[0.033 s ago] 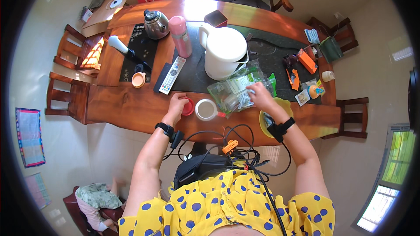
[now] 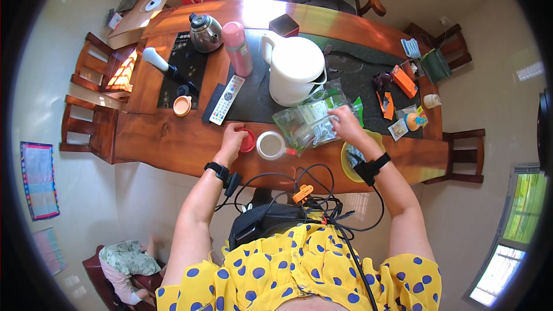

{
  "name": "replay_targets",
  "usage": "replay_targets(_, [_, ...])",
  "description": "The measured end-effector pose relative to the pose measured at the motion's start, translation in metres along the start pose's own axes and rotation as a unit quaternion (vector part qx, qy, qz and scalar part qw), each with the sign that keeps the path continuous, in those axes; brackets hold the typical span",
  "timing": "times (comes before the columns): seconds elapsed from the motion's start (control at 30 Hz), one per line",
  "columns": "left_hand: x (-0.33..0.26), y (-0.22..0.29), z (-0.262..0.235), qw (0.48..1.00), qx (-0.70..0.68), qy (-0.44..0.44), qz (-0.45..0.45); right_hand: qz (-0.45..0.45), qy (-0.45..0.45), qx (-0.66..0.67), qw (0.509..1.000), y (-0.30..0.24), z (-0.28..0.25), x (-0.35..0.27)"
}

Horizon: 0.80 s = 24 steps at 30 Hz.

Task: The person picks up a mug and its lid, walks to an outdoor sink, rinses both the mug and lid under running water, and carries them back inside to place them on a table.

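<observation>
On the near edge of the wooden table, my left hand grips a round red lid at its left side, with fingers closed. Just right of the lid stands a white-rimmed round container, its top uncovered and its inside pale. My right hand is over the right part of a clear and green plastic bag, its fingers pinched together; what they hold, if anything, is too small to make out. A yellow bowl lies under my right wrist, partly hidden, with something blue and white inside.
Behind the bag stands a large white kettle, beside a pink thermos and a steel kettle. A remote control lies left of them. Orange packets sit right. Black cables hang before me. Someone sits lower left.
My right hand has shifted slightly right and toward the far side, uncovering more of the blue and white thing in the bowl. The left hand stays on the red lid.
</observation>
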<state>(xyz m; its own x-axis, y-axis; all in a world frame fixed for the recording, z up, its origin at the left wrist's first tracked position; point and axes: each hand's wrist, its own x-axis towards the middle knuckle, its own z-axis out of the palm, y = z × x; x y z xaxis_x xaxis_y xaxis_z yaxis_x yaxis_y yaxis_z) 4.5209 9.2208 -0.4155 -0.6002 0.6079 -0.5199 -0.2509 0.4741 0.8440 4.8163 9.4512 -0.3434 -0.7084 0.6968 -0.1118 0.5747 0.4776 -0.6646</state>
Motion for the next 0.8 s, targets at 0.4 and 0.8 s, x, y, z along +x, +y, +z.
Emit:
replay_targets(0.4, [-0.014,-0.011,-0.015,0.938,0.29,0.125,0.14,-0.069,0.102,-0.069,0.99,0.047,-0.039,0.14])
replay_targets(0.8, [-0.089,-0.084,-0.046,0.965,0.204,0.139,-0.086,-0.039,0.002,-0.278,0.96,0.037,-0.03,0.229])
